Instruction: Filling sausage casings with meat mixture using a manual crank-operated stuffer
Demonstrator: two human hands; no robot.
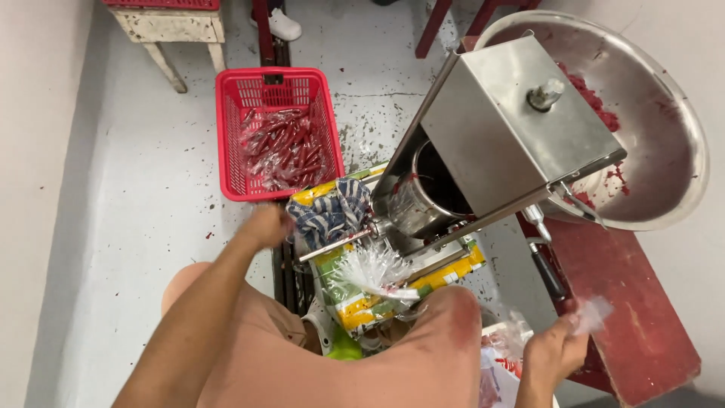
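Head view: the left hand (266,224) is stretched toward the near edge of the red plastic basket (278,132), where filled clear sachets (283,147) of red stuff are heaped; it is blurred, so it cannot be told whether the fingers are spread or closed. The right hand (555,349) is pinching an empty clear bag (593,313) beside the red bench (642,325). For good work, the bag mouth should probably be opened fully before it is slipped over the nozzle (371,229) of the steel filling machine (491,143), and held tightly there.
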